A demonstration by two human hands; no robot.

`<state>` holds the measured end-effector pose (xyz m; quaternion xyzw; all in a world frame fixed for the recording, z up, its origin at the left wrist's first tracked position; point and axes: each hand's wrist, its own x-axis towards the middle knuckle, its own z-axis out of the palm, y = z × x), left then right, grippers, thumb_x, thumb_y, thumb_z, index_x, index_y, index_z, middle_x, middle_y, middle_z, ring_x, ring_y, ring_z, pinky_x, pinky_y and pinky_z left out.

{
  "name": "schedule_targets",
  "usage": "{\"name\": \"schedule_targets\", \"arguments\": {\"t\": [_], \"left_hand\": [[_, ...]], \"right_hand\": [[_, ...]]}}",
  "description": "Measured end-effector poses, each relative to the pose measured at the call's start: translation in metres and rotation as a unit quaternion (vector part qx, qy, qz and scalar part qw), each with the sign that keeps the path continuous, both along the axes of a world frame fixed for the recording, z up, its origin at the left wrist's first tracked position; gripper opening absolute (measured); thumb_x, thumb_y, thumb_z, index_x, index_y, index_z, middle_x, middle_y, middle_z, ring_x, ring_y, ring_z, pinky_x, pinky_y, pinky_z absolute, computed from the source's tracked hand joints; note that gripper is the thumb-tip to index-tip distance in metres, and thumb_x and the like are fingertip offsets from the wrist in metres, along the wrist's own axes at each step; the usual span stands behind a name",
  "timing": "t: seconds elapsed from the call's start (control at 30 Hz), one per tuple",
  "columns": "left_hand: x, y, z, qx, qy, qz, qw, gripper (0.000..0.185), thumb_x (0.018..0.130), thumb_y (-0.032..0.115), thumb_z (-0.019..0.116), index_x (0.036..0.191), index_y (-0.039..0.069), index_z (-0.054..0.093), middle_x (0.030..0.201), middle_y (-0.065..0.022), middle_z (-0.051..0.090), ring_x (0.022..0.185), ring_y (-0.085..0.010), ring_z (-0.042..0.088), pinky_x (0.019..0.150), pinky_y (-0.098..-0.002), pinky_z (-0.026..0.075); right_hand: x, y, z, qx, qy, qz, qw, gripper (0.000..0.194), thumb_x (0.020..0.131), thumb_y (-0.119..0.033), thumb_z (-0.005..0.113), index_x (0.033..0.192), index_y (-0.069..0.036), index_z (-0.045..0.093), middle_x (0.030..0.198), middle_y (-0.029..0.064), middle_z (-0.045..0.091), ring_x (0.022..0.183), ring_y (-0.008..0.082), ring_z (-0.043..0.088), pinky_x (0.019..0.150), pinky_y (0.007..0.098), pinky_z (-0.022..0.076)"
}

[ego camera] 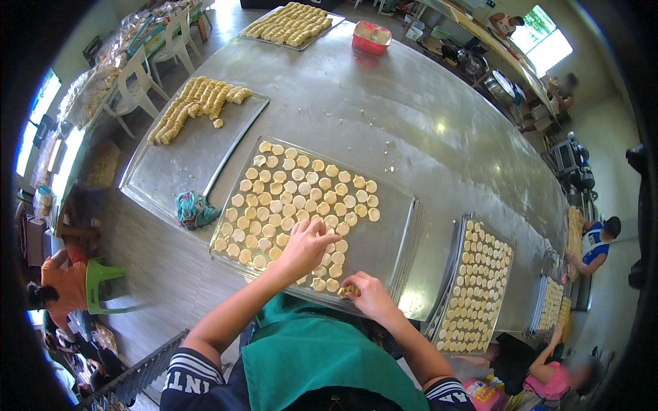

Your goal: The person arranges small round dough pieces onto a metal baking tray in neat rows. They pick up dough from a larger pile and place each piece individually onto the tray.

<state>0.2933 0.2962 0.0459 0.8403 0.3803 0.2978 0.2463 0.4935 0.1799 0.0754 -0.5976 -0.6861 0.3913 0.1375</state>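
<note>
A metal baking tray (380,241) lies before me, on top of a stack of trays, with rows of small round dough pieces (289,187) over its left and middle parts. Above those rows reaches my left hand (308,244), fingers bent and pointing right; whether anything is between its fingertips is hidden. Low at the tray's near edge, my right hand (371,294) pinches a few dough pieces (349,291) in its fingers. To the left, another tray (190,159) carries sliced dough rolls (198,105) along its far end, with one loose piece beside them.
A bunched cloth (195,209) sits at the left tray's near corner. Further back on the metal table (401,103) are a tray of dough rolls (288,24) and a red tub (371,37). Filled trays (475,287) stand at right. Several people work around the room.
</note>
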Motion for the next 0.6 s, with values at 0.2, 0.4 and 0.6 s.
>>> {"name": "schedule_targets", "arguments": {"t": [0.2,0.4,0.6], "left_hand": [[-0.018,-0.045,0.001,-0.002,0.043,-0.093,0.995,0.022,0.078,0.012,0.072,0.097,0.022,0.075,0.094,-0.004,0.057,0.092,-0.0261,0.055,0.079,-0.0409,0.044],[-0.013,-0.063,0.002,-0.03,0.066,-0.184,0.98,0.023,0.078,0.014,0.069,0.1,0.022,0.072,0.098,-0.0033,0.055,0.096,-0.025,0.054,0.079,-0.0391,0.044],[-0.008,-0.068,0.002,0.002,0.094,-0.189,0.977,0.026,0.08,0.016,0.069,0.104,0.025,0.072,0.101,-0.0031,0.056,0.098,-0.0249,0.054,0.079,-0.0392,0.044]], "right_hand": [[-0.013,-0.019,-0.008,0.103,-0.028,-0.044,0.993,0.025,0.079,0.003,0.065,0.103,-0.003,0.061,0.097,0.0154,0.06,0.096,0.0379,0.061,0.084,0.0464,0.0516],[0.0,-0.017,0.005,0.066,0.048,-0.064,0.995,0.027,0.079,0.003,0.062,0.105,-0.003,0.055,0.096,0.0164,0.06,0.092,0.0401,0.061,0.081,0.045,0.051],[0.016,0.006,0.004,0.013,0.071,-0.127,0.989,0.023,0.079,0.001,0.064,0.101,-0.003,0.057,0.096,0.016,0.063,0.096,0.0383,0.062,0.083,0.0433,0.0511]]}}
